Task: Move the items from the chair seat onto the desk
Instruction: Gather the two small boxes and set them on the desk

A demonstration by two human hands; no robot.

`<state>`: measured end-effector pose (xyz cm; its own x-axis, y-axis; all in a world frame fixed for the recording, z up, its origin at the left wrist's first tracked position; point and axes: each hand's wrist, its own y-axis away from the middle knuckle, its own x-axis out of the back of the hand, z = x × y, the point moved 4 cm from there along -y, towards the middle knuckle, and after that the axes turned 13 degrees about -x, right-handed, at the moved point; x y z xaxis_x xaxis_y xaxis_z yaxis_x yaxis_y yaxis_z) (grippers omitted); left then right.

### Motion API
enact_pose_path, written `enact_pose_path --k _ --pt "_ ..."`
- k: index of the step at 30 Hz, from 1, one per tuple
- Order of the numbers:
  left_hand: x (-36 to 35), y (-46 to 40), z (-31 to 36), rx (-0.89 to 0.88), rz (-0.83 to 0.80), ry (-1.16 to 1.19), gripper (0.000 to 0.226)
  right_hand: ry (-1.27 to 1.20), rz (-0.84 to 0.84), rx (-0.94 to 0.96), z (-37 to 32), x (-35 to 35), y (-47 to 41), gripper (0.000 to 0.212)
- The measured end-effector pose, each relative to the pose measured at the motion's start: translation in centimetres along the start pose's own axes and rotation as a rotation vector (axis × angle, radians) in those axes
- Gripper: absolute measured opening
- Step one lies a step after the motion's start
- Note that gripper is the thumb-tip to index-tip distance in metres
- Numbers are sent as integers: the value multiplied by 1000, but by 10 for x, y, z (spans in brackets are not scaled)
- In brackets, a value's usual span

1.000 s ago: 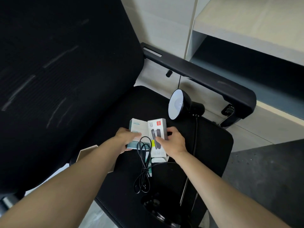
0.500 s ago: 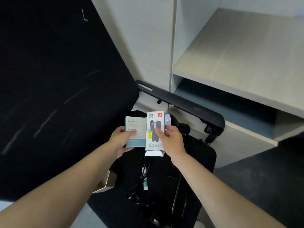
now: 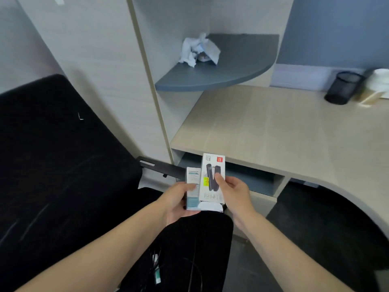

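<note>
Surroundings: pale wood-grain desk [image 3: 284,131], flat top with a curved front edge at the right. At its far right stand a black mesh pen cup [image 3: 342,87] and, just beside it, a blurred white object on a tan base; too smeared to identify. Above the desk's left corner, a quarter-round grey-blue shelf [image 3: 231,66] carries a crumpled white paper wad [image 3: 199,50]. Under the desktop edge, an open cubby with grey-blue lining [image 3: 248,175].

Black office chair: mesh backrest [image 3: 52,154] fills the left side; armrest [image 3: 162,168] lies between chair and desk panel. Chair seat [image 3: 189,249] is below the forearms, with a tangled black cable [image 3: 155,268] lying on it.

Left hand [image 3: 179,202] is closed around a narrow teal-and-white carton [image 3: 192,190], thumb on its face. Right hand [image 3: 234,191] grips a taller white box [image 3: 212,178], glossy card with a red logo, a yellow sticker and a printed dark device, thumb pressed on the front. The two boxes touch side by side, upright, raised above the seat and in front of the desk edge, not on the desktop.
</note>
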<state>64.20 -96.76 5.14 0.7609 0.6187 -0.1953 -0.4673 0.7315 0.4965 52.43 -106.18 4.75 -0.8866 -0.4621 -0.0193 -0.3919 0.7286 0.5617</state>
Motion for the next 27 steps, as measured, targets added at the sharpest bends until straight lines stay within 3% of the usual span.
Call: enact_pose_path --k 11,20,27 --pt "-202 -42 36 59 -181 36 32 37 285 118 -88 171 -17 27" --pt "-368 -128 54 -33 -234 -132 35 -44 422 97 -136 299 -97 30" --pt "-458 -205 56 -107 -209 -292 30 -37 546 74 -174 372 -176 36"
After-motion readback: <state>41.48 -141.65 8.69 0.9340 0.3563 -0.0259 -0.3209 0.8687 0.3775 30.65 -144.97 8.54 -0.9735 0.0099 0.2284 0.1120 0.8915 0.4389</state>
